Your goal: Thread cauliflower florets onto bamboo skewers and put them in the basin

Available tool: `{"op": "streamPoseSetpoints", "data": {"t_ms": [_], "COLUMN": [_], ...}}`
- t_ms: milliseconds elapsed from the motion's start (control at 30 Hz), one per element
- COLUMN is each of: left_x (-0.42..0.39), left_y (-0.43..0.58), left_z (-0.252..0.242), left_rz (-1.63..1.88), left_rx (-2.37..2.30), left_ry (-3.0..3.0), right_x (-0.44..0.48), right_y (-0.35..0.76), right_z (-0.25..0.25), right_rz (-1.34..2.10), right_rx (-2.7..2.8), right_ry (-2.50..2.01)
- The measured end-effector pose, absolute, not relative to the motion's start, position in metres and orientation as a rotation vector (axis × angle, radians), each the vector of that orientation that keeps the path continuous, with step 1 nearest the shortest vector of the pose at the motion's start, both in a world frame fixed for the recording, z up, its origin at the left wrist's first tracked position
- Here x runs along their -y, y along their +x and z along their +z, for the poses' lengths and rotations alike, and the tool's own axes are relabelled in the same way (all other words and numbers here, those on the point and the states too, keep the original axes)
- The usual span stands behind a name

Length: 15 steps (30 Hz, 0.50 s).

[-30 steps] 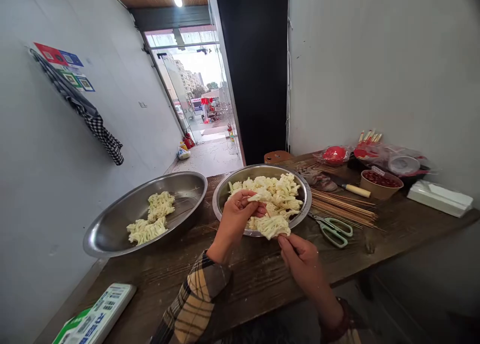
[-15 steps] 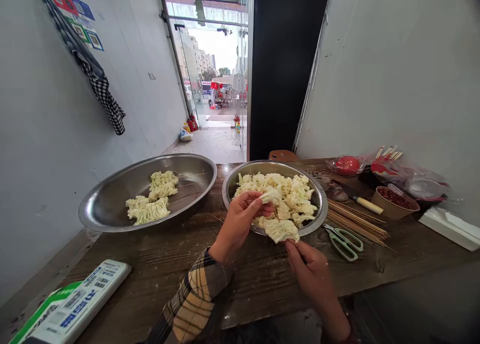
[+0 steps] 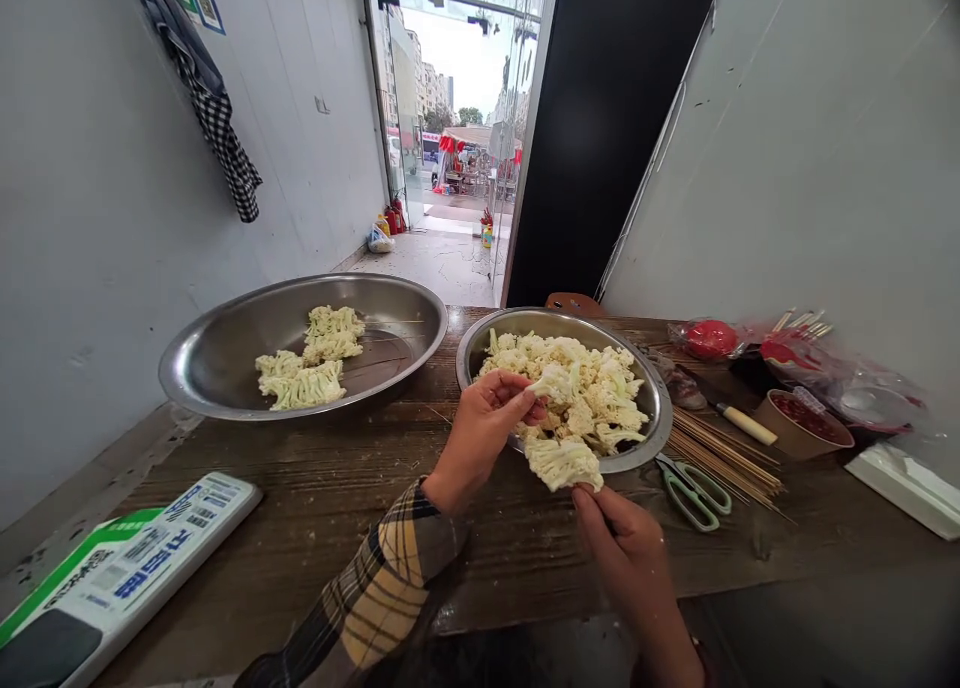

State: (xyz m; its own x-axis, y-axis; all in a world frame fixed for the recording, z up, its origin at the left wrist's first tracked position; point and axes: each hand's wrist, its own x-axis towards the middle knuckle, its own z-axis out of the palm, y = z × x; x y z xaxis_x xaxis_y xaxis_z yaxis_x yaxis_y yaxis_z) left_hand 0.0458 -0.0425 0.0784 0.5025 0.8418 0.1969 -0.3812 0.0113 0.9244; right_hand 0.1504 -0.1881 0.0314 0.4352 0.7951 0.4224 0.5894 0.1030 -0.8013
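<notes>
At the round metal bowl [image 3: 657, 436], left fingers [image 3: 517, 405] pinch a knobbly floret [image 3: 555, 382], right fingers [image 3: 588, 506] a ribbed cluster [image 3: 561, 462].

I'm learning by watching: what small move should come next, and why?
Probably bring the small white cauliflower floret in the left hand to the wide, creamy cauliflower cluster that the right hand pinches at its lower edge: they are close but apart, and similar clusters lie in the silver metal basin.
</notes>
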Motion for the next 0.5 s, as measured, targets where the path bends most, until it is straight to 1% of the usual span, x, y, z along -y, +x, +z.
{"op": "streamPoseSetpoints", "data": {"t_ms": [500], "left_x": [0.0464], "left_y": [0.0452], "left_z": [0.0821], "left_rz": [1.069], "left_rx": [-0.532], "left_ry": [1.264], "right_x": [0.1860], "right_y": [0.1515], "right_z": [0.0226], "right_rz": [0.369], "right_rx": [1.154], "right_ry": [-1.579]}}
